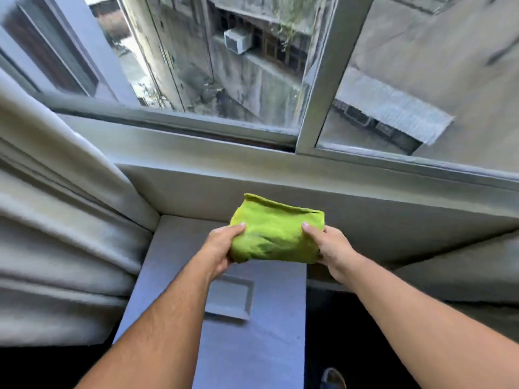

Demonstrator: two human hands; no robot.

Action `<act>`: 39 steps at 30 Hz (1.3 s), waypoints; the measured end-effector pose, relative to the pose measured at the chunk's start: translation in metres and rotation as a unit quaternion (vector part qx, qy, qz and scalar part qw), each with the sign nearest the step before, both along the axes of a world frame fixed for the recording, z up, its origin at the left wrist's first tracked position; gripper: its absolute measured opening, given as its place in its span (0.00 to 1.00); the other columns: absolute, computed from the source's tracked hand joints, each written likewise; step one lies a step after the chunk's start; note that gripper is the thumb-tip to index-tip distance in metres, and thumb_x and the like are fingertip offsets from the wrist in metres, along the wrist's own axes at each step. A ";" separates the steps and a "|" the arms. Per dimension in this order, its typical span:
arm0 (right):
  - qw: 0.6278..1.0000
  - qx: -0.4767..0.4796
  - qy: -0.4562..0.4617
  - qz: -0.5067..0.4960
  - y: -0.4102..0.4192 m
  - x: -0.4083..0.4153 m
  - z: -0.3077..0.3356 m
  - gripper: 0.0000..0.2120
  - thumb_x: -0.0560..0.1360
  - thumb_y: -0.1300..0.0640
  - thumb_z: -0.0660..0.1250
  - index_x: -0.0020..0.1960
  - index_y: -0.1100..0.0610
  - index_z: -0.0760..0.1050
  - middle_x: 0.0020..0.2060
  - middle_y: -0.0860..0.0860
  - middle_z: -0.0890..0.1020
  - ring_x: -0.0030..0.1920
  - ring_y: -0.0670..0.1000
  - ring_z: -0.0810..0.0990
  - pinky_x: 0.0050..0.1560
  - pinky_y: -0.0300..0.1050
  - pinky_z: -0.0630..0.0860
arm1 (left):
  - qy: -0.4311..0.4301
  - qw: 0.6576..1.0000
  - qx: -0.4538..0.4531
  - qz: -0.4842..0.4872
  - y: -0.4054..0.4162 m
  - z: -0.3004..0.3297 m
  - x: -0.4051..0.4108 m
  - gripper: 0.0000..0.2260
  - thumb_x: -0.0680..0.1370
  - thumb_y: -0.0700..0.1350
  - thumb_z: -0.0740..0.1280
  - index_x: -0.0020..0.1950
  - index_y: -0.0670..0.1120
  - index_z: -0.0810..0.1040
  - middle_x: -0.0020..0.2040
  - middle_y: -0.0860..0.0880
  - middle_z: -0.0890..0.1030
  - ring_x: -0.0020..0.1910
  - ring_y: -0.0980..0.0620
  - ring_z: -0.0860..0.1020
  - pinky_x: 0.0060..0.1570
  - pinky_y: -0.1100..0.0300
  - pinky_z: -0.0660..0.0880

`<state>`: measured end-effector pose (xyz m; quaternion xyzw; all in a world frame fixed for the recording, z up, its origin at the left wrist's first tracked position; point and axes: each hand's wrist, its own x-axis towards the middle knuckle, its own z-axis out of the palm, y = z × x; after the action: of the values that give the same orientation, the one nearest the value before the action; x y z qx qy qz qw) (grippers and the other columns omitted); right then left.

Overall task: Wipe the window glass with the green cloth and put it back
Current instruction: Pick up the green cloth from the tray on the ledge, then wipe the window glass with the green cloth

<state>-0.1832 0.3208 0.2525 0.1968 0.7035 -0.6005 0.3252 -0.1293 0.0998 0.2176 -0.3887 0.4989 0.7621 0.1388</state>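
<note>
Green cloth (276,234), folded, is clamped at both ends by left hand (222,248) and right hand (328,247); their fingers mostly hide beneath it.

No readable text, label, brand, number or sign shows on anything in view.

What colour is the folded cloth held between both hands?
Bright lime green, plain with no pattern: the folded lime-green cloth shows best in the head view.
</note>
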 end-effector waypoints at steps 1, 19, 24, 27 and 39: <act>0.998 0.027 0.051 0.001 0.018 -0.008 0.026 0.10 0.76 0.49 0.70 0.49 0.55 0.82 0.46 0.52 0.86 0.46 0.51 0.84 0.48 0.46 0.78 | 0.032 0.999 -0.041 -0.016 0.014 0.024 -0.013 0.04 0.79 0.43 0.68 0.50 0.44 0.81 0.33 0.49 0.85 0.29 0.53 0.82 0.30 0.62 0.78; 0.894 0.076 0.440 0.041 0.369 -0.126 0.342 0.33 0.70 0.65 0.76 0.72 0.60 0.68 0.60 0.58 0.79 0.58 0.54 0.78 0.64 0.49 0.75 | 0.378 0.873 -0.269 -0.151 0.307 0.365 -0.167 0.18 0.73 0.35 0.74 0.60 0.46 0.78 0.52 0.43 0.84 0.52 0.47 0.81 0.44 0.60 0.82; 0.744 0.304 0.591 0.067 0.401 -0.161 0.441 0.06 0.77 0.53 0.69 0.43 0.52 0.74 0.37 0.51 0.79 0.40 0.54 0.77 0.34 0.37 0.67 | 0.430 0.602 -0.641 -0.203 0.331 0.472 -0.191 0.07 0.72 0.43 0.75 0.42 0.55 0.82 0.38 0.52 0.79 0.36 0.53 0.77 0.41 0.53 0.79; 0.695 0.295 0.655 -0.032 0.404 -0.178 0.493 0.07 0.79 0.50 0.66 0.46 0.53 0.72 0.39 0.52 0.78 0.39 0.52 0.76 0.33 0.36 0.65 | 0.474 0.501 -0.714 -0.118 0.348 0.537 -0.202 0.07 0.73 0.49 0.75 0.48 0.48 0.83 0.43 0.50 0.75 0.42 0.50 0.73 0.44 0.55 0.72; 0.419 0.414 0.696 -0.411 0.339 -0.231 0.559 0.01 0.75 0.61 0.65 0.46 0.56 0.75 0.41 0.58 0.79 0.40 0.62 0.80 0.40 0.51 0.74 | 0.464 0.270 -0.837 0.107 0.348 0.602 -0.262 0.30 0.67 0.67 0.70 0.58 0.47 0.76 0.75 0.39 0.69 0.75 0.39 0.65 0.66 0.46 0.58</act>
<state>-0.4140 0.6602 0.8114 0.0886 0.6884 -0.2314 -0.6817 -0.3912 0.4477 0.8197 0.0789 0.7956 -0.0170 -0.6005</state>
